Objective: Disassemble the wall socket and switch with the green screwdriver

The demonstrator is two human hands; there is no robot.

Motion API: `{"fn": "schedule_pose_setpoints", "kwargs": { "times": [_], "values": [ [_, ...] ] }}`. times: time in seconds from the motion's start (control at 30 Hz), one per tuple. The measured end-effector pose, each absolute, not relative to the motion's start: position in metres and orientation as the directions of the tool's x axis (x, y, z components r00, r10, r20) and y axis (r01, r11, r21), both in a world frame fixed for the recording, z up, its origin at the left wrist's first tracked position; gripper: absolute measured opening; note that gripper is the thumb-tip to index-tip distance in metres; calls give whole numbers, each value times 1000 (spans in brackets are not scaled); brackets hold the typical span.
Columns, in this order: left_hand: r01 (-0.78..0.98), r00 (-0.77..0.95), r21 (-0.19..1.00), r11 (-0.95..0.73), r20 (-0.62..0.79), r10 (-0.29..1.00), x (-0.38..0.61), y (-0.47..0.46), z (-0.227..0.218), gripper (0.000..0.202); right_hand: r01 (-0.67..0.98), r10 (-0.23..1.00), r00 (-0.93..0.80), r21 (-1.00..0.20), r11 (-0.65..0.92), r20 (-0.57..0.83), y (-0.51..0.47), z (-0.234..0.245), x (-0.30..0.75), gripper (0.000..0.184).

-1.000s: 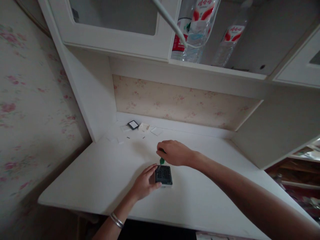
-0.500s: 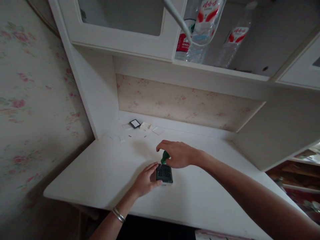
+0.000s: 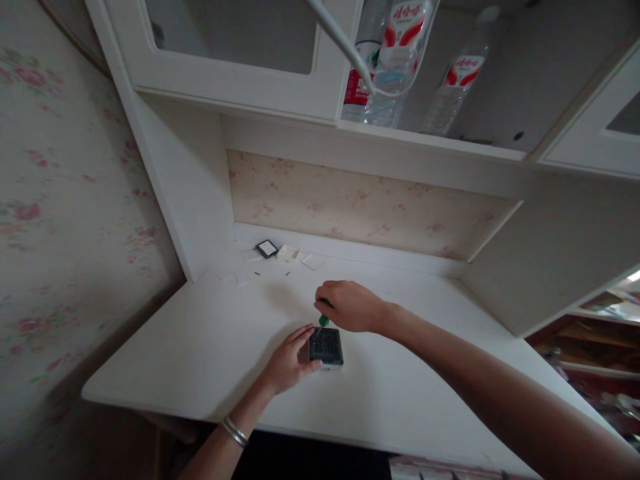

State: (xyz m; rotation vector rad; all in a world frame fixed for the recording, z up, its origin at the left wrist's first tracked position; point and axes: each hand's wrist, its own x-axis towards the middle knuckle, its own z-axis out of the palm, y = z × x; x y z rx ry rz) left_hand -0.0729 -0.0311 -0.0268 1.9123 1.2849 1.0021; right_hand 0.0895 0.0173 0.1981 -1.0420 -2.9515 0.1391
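A small square box (image 3: 327, 348) with a dark, slotted top and a pale lower edge sits on the white desk. My left hand (image 3: 290, 360) grips it from the left, fingers at its far corner and thumb along its near side. Above the box, my right hand (image 3: 350, 307) is closed around the handle of a green screwdriver (image 3: 324, 321). The thin shaft slants down to the top of the box near its far left corner. Whether the tip sits in a screw is too small to tell.
At the back of the white desk (image 3: 200, 360) lie a black square piece with a white label (image 3: 267, 249), a cream open box (image 3: 289, 253), a clear plate (image 3: 313, 261) and two small dark bits. Overhead, a shelf holds plastic bottles (image 3: 457, 83) and a white curved tube (image 3: 345, 47).
My right hand has turned and its fingers have curled tighter around the screwdriver handle. My left hand and the box stay together. The view has shifted slightly.
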Motion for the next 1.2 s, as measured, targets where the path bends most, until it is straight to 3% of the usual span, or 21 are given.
{"fn": "schedule_pose_setpoints", "kwargs": {
  "times": [0.03, 0.1, 0.17, 0.27, 0.47, 0.67, 1.2],
  "values": [
    [469, 243, 816, -338, 248, 938, -73, -31, -27, 70, 598, 598, -801, -97, 796, -24, 18, 198, 90, 19],
    [473, 242, 817, -329, 238, 940, -73, -31, -26, 70, 550, 550, -834, -128, 825, -36, 18, 199, 91, 33],
    [482, 237, 817, -316, 226, 945, -73, -31, -26, 70, 566, 565, -824, -133, 814, -48, 17, 200, 92, 41],
    [486, 241, 813, -319, 226, 944, -73, -31, -25, 70, 606, 606, -794, -111, 788, -32, 16, 201, 92, 20],
    [497, 248, 805, -323, 224, 942, -74, -33, -23, 71, 710, 725, -679, -147, 688, 116, 17, 202, 109, 11],
    [511, 251, 798, -319, 216, 944, -74, -33, -25, 70, 775, 798, -592, -195, 601, 110, 15, 197, 139, 10],
    [532, 253, 781, -329, 224, 941, -71, -32, -28, 70, 768, 792, -599, -197, 610, 118, 9, 182, 150, 11]
  ]
}}
